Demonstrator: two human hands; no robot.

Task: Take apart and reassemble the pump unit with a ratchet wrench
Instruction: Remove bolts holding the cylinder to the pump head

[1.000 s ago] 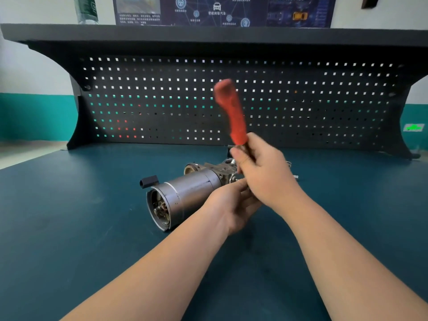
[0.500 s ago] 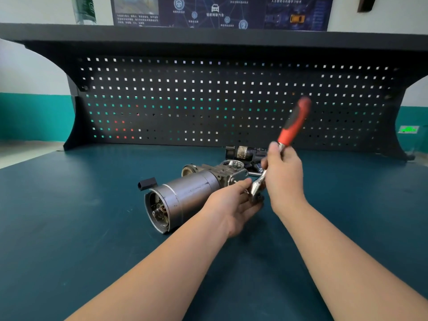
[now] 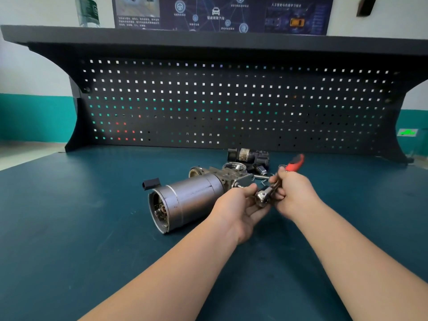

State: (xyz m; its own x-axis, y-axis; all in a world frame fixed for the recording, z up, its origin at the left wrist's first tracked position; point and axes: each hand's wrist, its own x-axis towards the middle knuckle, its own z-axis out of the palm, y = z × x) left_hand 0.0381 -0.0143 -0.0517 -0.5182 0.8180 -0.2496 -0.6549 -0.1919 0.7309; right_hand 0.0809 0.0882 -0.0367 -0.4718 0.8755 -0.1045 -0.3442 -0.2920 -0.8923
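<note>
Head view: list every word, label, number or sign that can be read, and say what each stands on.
Nothing can be read for certain.
Poster on the wall above the bench: Chinese captions beside a car icon and round symbols, too small and blurred to quote.
Bottle on the top shelf: green label, print blurred.
Green lit sign at the far right: a shape only, no legible text.
Pump unit and ratchet wrench: no markings visible.

Black pegboard (image 3: 231, 105) behind teal bench (image 3: 69, 228); white-teal wall (image 3: 34, 89).
</note>
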